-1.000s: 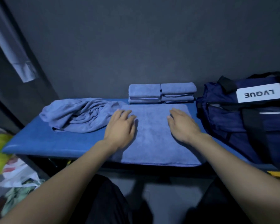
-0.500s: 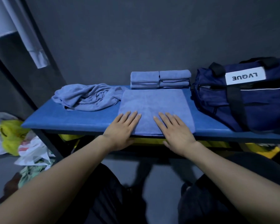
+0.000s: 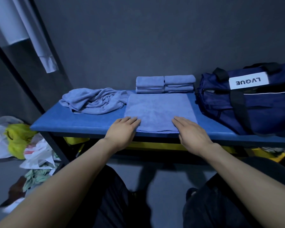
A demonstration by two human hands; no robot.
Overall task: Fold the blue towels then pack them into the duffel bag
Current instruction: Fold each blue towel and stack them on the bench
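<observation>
Towel (image 3: 158,111): flat, bench (image 3: 89,124) centre, long axis near-far | left hand (image 3: 122,130), right hand (image 3: 191,132): flat, fingers straight, at its near corners | bag (image 3: 253,106): right, nearer right hand.

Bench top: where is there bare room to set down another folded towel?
Bare bench: the front-left strip below the crumpled towel, and a narrow strip between the flat towel and the bag. The back is crowded by the folded stacks.
</observation>
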